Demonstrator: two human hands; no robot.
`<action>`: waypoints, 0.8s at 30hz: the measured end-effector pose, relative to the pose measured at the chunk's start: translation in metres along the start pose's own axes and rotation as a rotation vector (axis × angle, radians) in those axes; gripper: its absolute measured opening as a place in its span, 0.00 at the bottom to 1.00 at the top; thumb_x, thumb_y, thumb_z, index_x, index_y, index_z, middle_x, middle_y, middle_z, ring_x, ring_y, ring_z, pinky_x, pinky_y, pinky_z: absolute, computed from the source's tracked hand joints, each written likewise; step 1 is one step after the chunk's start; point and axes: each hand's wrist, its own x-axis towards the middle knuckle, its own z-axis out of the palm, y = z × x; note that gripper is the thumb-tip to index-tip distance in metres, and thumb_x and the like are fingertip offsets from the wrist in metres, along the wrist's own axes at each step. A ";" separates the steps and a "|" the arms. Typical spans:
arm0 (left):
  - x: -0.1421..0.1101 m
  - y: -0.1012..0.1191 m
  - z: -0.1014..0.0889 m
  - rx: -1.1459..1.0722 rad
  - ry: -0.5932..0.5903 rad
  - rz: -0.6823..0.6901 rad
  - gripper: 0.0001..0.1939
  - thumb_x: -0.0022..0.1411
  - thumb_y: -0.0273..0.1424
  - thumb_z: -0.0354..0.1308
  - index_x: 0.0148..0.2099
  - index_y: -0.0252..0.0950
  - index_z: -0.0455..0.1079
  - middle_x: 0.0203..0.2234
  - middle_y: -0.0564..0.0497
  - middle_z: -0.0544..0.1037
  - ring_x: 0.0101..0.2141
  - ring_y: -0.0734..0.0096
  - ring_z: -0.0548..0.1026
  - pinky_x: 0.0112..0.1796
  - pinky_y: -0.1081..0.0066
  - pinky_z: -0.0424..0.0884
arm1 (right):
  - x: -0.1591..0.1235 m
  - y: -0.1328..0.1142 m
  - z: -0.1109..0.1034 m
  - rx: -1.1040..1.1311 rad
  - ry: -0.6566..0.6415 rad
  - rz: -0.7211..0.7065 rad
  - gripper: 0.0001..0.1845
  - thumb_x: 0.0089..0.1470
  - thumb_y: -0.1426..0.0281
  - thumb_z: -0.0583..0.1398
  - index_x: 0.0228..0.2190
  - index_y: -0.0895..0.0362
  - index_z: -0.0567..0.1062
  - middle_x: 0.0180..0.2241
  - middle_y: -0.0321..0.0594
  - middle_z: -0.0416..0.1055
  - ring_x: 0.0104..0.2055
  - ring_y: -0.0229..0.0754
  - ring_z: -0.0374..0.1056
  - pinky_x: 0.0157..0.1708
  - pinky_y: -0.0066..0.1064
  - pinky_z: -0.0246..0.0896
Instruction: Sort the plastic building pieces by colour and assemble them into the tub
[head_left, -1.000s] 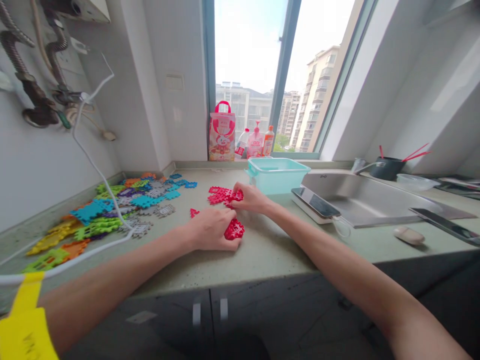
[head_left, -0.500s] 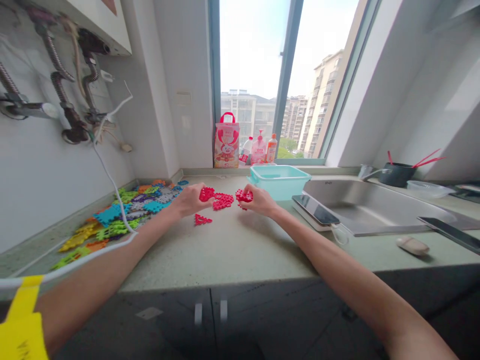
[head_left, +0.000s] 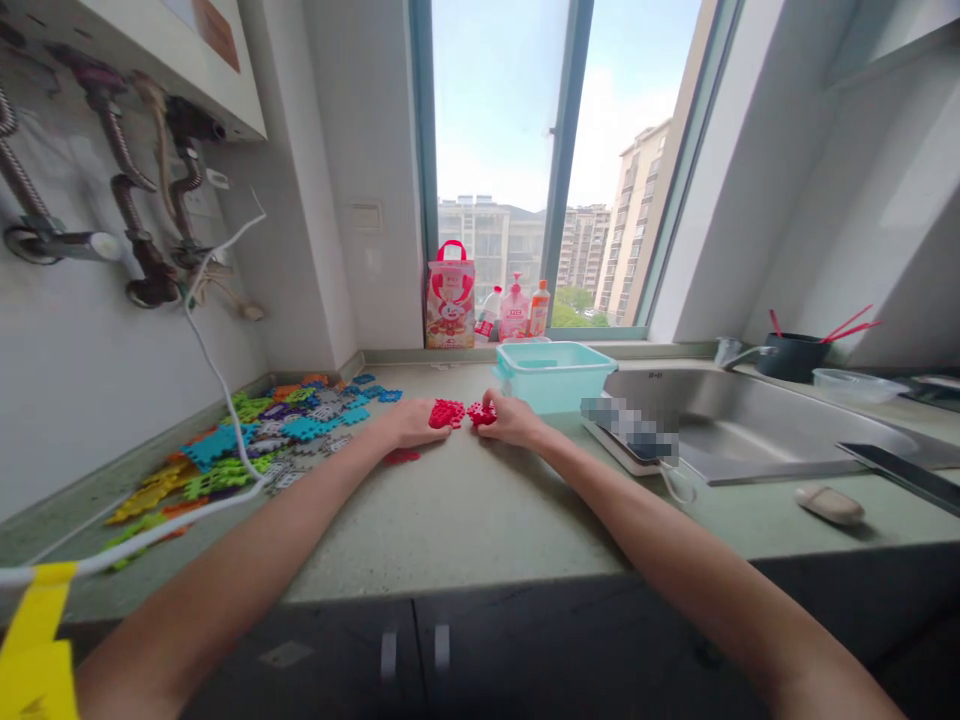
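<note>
In the head view, your left hand (head_left: 412,422) has its fingers bent around the red pieces (head_left: 448,413), with the thumb on your side. Your right hand (head_left: 514,416) pinches the small red bunch (head_left: 481,413) between finger and thumb. The two red lots are just beside each other over the middle of the bench (head_left: 487,530). I can't tell if they touch the bench or are held a bit above it.

The red pieces look thin and bumpy, so if you squeeze unevenly, one could slide out and drop. If the bumps catch when you push the two lots together, they might twist or spread apart. The flat red piece (head_left: 401,456) lies near your left wrist, partly hidden, so your arm could knock it away or you could forget it. The colorful pile (head_left: 311,428) is left of that arm; a wide swing could mix reds into it. The white cord (head_left: 142,545) runs near that arm too, and it might snag. The blue-green tub (head_left: 555,385) is close behind your right hand, so a quick move back could bump it.
</note>
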 end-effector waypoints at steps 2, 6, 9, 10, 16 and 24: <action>-0.001 -0.001 -0.004 0.005 -0.020 0.035 0.25 0.63 0.55 0.55 0.44 0.37 0.73 0.43 0.37 0.82 0.42 0.48 0.80 0.40 0.62 0.69 | -0.001 0.003 0.001 0.026 0.002 -0.035 0.24 0.49 0.60 0.70 0.44 0.53 0.69 0.33 0.38 0.76 0.33 0.43 0.67 0.32 0.30 0.53; -0.005 0.000 -0.010 -0.003 -0.029 0.053 0.20 0.62 0.50 0.56 0.43 0.40 0.72 0.40 0.42 0.83 0.39 0.51 0.80 0.36 0.63 0.68 | -0.005 -0.001 -0.004 0.009 0.083 -0.176 0.23 0.46 0.66 0.70 0.44 0.53 0.70 0.34 0.37 0.76 0.34 0.44 0.68 0.34 0.31 0.56; -0.007 0.002 -0.011 0.001 -0.042 0.029 0.19 0.61 0.49 0.57 0.43 0.40 0.73 0.40 0.44 0.83 0.38 0.54 0.80 0.35 0.65 0.69 | -0.004 -0.007 -0.020 0.002 0.290 -0.312 0.20 0.47 0.70 0.68 0.42 0.52 0.71 0.36 0.39 0.76 0.38 0.46 0.69 0.40 0.33 0.61; -0.008 0.003 -0.011 0.011 -0.047 0.017 0.19 0.61 0.49 0.57 0.43 0.40 0.73 0.40 0.44 0.83 0.38 0.54 0.80 0.36 0.65 0.69 | -0.003 -0.007 -0.029 0.007 0.391 -0.336 0.19 0.47 0.70 0.67 0.42 0.52 0.71 0.37 0.40 0.76 0.40 0.48 0.70 0.42 0.35 0.63; -0.008 0.005 -0.011 0.028 -0.064 -0.021 0.26 0.61 0.52 0.56 0.48 0.36 0.74 0.45 0.39 0.82 0.43 0.50 0.80 0.42 0.63 0.72 | 0.012 0.023 -0.071 -0.019 0.912 -0.085 0.16 0.55 0.64 0.63 0.45 0.53 0.70 0.40 0.45 0.76 0.45 0.53 0.70 0.47 0.42 0.65; -0.006 0.001 -0.006 0.017 -0.048 -0.018 0.25 0.60 0.52 0.57 0.47 0.38 0.74 0.44 0.41 0.83 0.40 0.53 0.80 0.39 0.64 0.72 | 0.014 0.049 -0.072 -0.156 0.624 0.285 0.24 0.58 0.57 0.62 0.51 0.55 0.70 0.40 0.48 0.79 0.42 0.56 0.74 0.43 0.40 0.64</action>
